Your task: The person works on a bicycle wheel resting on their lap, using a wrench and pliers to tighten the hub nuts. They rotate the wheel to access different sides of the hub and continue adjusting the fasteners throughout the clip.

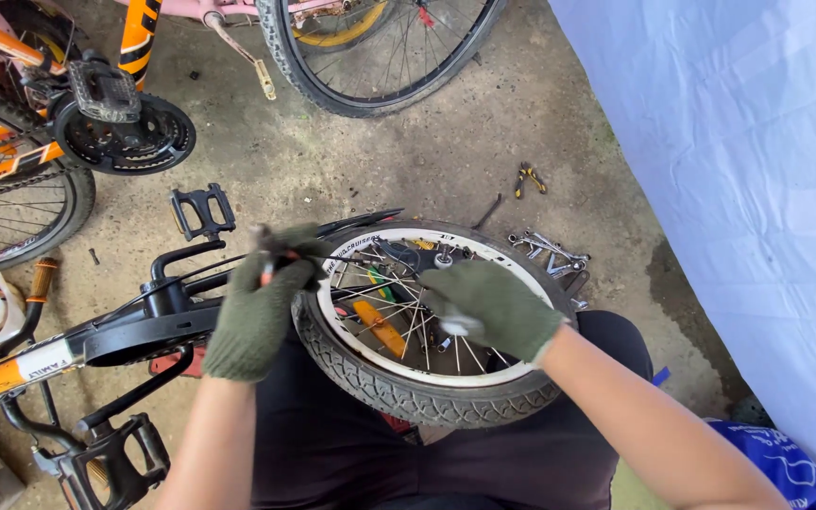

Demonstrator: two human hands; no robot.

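L hand (259, 312), gloved, clamped on a thin tool w/ reddish handle at the frame end. R hand (493, 307) closed on sth at the hub of the small bike wheel (427, 387) — can't tell what. Wheel leans on the lap, prob. to steady it. Spanners (550, 250) on concrete just past rim, within reach. Pedal (202, 210) nearby.

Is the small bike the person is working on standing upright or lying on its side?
Lying on its side: the small wheel rests flat across the person's lap, and a black pedal points upward.
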